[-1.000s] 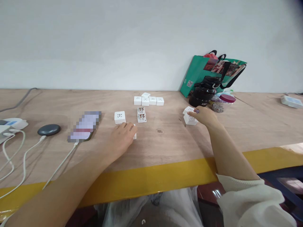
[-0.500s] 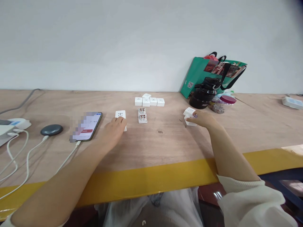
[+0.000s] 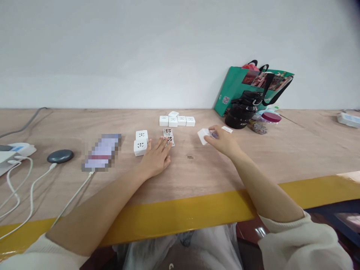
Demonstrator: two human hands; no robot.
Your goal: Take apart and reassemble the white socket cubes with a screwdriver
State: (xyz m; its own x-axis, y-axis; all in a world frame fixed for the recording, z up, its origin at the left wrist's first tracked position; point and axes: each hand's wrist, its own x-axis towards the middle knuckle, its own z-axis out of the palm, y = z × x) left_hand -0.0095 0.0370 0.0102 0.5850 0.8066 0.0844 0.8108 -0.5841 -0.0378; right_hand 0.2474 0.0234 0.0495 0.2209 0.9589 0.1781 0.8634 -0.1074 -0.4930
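My left hand [image 3: 156, 157] reaches across the tabletop, fingers apart. Its fingertips overlap the nearer of two opened socket pieces [image 3: 168, 132], whose brownish inner parts face up; whether they touch is hard to see. Just left of that hand lie two white socket blocks [image 3: 140, 147] with slotted faces, one behind the other. My right hand [image 3: 222, 141] is closed on a white socket cover [image 3: 203, 136], held tilted to the right of the opened pieces. Something small and purplish shows between its fingers, too unclear to name. Behind that hand rests another white socket cover [image 3: 227, 129].
Several white sockets [image 3: 181, 120] stand in a row at the back. A black flask [image 3: 240, 114] and a green bag [image 3: 233, 86] are at back right, near a bag with a dark red lid [image 3: 271, 117]. A phone [image 3: 102, 152], cables and a grey disc [image 3: 60, 156] lie left.
My left hand has moved right, from the white socket blocks to the opened pieces. My right hand has brought one white socket cover leftward, away from the other.
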